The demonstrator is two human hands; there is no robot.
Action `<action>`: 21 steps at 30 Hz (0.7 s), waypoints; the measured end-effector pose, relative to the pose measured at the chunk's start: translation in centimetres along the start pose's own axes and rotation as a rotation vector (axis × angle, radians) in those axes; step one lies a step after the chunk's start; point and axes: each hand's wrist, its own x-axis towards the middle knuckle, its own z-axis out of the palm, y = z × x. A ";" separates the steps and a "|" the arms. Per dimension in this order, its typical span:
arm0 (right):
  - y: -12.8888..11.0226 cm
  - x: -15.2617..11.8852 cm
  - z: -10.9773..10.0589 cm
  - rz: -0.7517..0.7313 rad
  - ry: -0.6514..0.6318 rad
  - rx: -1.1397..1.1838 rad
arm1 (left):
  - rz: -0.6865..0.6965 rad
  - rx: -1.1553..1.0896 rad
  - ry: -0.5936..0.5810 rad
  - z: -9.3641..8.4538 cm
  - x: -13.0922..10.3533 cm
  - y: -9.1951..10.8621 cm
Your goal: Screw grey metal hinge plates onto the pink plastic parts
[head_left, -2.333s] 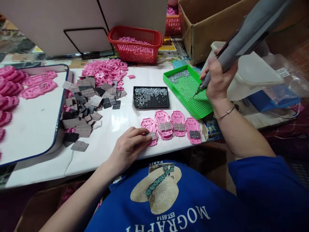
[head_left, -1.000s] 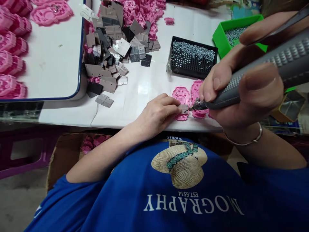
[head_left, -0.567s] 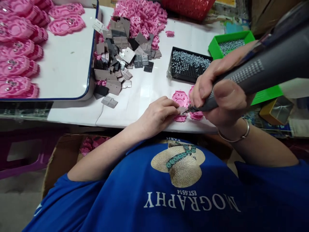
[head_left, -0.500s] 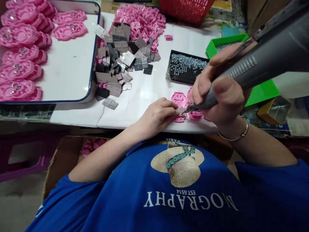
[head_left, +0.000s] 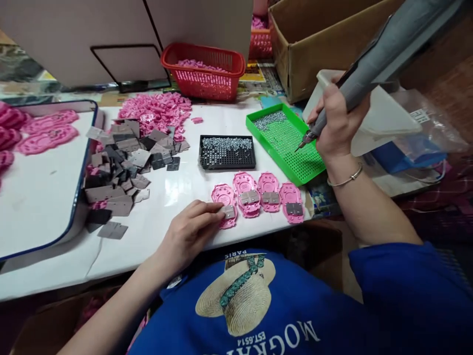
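My right hand (head_left: 338, 121) grips a grey electric screwdriver (head_left: 364, 79), its bit pointing down over a green perforated tray (head_left: 306, 170) that holds small screws (head_left: 271, 118). My left hand (head_left: 194, 224) has its fingers closed at the edge of a small metal plate (head_left: 229, 212), which lies on a pink plastic case part (head_left: 222, 192). To the right of it, several similar pink parts (head_left: 269, 182) are lined up near the table edge, each with a metal plate (head_left: 294, 209) on it. The left thumb is mostly hidden.
A black screw tray (head_left: 227, 165) sits behind the pink parts. Loose metal plates (head_left: 121, 148) and a heap of pink pieces (head_left: 155, 111) lie left. A white blue-rimmed tray (head_left: 48, 207) holds pink parts. Behind are a red basket (head_left: 207, 81) and a cardboard box (head_left: 318, 44).
The screwdriver in my right hand has moved from the leftmost pink part over to the green tray. My left hand stays at the metal plate. The view has tilted up and shifted right.
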 end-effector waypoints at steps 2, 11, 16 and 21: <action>1.3 0.1 -0.3 0.020 0.005 -0.018 | 0.003 0.013 -0.009 0.0 0.1 0.1; 2.7 -0.4 -0.8 0.071 0.015 -0.062 | 0.008 0.037 -0.032 -0.2 0.1 0.3; 4.0 -0.3 -1.1 0.057 0.036 -0.045 | 0.000 0.033 -0.026 0.0 -0.1 0.0; 2.9 -0.7 -0.9 0.048 -0.008 -0.048 | 0.023 0.010 -0.007 0.2 -0.1 -0.2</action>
